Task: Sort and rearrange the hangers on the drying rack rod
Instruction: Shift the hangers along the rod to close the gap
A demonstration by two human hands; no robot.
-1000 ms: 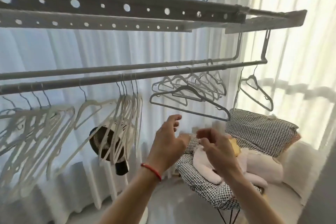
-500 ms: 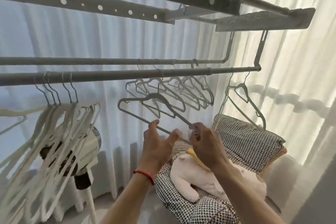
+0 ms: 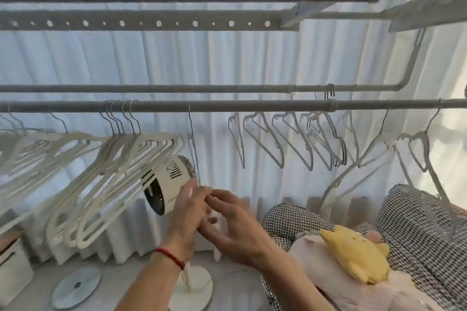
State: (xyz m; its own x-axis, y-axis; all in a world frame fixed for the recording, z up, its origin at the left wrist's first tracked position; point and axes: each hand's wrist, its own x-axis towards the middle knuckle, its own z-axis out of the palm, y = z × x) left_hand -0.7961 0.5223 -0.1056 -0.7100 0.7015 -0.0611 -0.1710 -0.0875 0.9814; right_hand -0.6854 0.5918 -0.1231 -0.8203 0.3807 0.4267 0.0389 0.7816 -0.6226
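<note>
A grey rod (image 3: 227, 105) crosses the view, with a second rod just behind it. A thin grey hanger (image 3: 193, 149) hangs from the near rod, seen edge-on. My left hand (image 3: 187, 214), with a red wrist cord, and my right hand (image 3: 232, 230) meet at its lower end and pinch it between them; the grip is blurred. To the left hang several white hangers (image 3: 121, 171), bunched and tilted. To the right hang several grey hangers (image 3: 290, 139), and two more (image 3: 417, 149) near the far right end.
A white fan (image 3: 169, 184) on a stand with a round base (image 3: 194, 290) sits behind the hands. A houndstooth chair (image 3: 417, 222) holds a yellow plush (image 3: 353, 252). A round disc (image 3: 75, 285) and a white box (image 3: 12, 267) sit on the floor at the left. Perforated rails run overhead.
Both hands have carried the grey hanger leftwards along the rod, away from the grey group towards the white hangers. It has turned edge-on. The view has swung left.
</note>
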